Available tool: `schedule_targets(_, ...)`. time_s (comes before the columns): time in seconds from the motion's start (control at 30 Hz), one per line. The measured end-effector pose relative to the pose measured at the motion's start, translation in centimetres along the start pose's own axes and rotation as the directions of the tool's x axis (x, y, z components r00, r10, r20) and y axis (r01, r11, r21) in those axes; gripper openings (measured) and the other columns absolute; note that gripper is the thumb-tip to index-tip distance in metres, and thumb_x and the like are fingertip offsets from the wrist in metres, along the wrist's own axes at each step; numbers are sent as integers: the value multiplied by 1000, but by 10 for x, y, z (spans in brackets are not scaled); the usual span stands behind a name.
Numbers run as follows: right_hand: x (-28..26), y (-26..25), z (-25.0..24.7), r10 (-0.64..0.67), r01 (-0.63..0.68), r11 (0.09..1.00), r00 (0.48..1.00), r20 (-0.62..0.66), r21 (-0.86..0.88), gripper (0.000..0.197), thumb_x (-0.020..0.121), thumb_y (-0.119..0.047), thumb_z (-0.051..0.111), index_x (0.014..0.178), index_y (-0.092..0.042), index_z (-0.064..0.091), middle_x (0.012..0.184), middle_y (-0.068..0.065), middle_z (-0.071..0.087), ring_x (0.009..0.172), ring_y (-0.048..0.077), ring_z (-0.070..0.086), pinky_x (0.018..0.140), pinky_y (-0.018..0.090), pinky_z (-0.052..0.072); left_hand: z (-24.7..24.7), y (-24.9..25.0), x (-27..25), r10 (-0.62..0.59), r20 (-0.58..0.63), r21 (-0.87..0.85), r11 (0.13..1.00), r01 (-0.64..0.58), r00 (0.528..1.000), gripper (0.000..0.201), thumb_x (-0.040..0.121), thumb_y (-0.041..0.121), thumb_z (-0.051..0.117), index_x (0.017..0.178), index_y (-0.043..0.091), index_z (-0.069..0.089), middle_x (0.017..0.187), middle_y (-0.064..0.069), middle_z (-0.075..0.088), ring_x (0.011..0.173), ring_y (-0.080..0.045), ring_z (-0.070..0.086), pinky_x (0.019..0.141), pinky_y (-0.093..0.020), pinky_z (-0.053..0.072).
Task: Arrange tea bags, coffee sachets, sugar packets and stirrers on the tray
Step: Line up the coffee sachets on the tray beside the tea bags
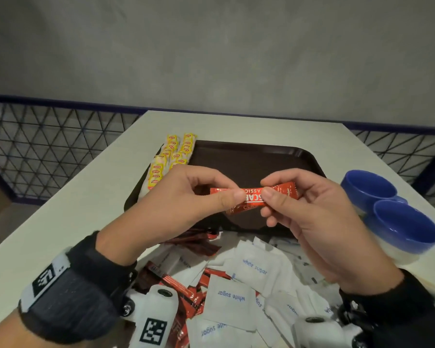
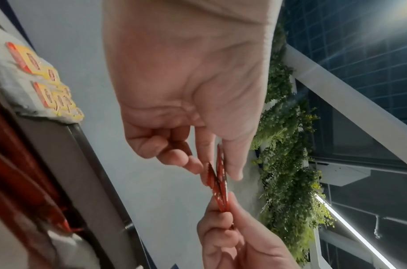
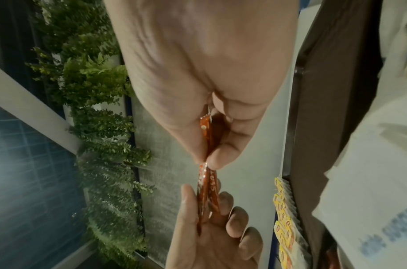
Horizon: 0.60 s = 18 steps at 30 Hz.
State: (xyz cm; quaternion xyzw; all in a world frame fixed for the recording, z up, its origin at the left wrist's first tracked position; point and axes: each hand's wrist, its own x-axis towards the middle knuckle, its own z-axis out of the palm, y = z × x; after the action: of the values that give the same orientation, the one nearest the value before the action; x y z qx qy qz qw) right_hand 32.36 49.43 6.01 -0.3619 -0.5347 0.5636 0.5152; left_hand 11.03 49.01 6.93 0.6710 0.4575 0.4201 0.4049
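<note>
While both hands pinch them, two red coffee sachets (image 1: 251, 197) hang over the near half of the tray (image 1: 249, 156), not yet set down. Left hand (image 1: 186, 202) holds the left ends between thumb and fingers; right hand (image 1: 309, 209) holds the right ends the same way. Tea bags (image 1: 171, 156) lie in rows at the tray's left edge: judged done. Coffee judged just started; tray middle bare. Loose sugar packets (image 1: 254, 270) and more red sachets (image 1: 186, 285) remain heaped at the desk's near edge (image 1: 60, 222). No stirrers seen. Two blue cups (image 1: 387, 209) stand at the desk's right edge.
</note>
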Motion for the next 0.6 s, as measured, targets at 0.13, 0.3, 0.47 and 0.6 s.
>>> schedule_targets(0.13, -4, -5, -2, 60, -63, 993, 998, 31, 102, 24, 73, -9, 73, 96, -4, 75, 78, 18, 68, 64, 21, 64, 59, 24, 58, 4, 3, -2, -20, 21, -128, 992, 22, 1000, 16, 81, 29, 73, 87, 17, 82, 70, 7, 71, 59, -1, 58, 56, -12, 44)
schedule_targets(0.3, -6, -10, 1, 143, -148, 940, 989, 37, 307, 18, 74, -11, 71, 91, -7, 77, 80, 14, 68, 62, 16, 64, 57, 21, 57, 4, 5, -4, -26, 18, -192, 981, 29, 1000, 16, 79, 31, 72, 86, 22, 84, 68, 8, 69, 58, -3, 58, 53, -12, 43)
schedule_targets(0.47, -5, -16, -3, 124, -92, 930, 990, -68, 356, 17, 80, -10, 66, 94, -4, 74, 82, 15, 71, 66, 15, 67, 59, 21, 58, 6, 5, -2, -31, -145, -188, 982, 3, 989, 18, 83, 29, 71, 94, 22, 83, 76, 10, 74, 63, 2, 61, 57, -10, 45)
schedule_targets(0.6, -2, -21, -12, 99, -11, 908, 977, -188, 420, 17, 75, 2, 65, 90, -5, 69, 83, 13, 75, 71, 17, 72, 64, 21, 59, 0, 1, 4, -118, -276, -248, 968, 48, 954, 17, 81, 39, 72, 90, 30, 84, 83, 0, 73, 70, -8, 51, 60, -21, 42)
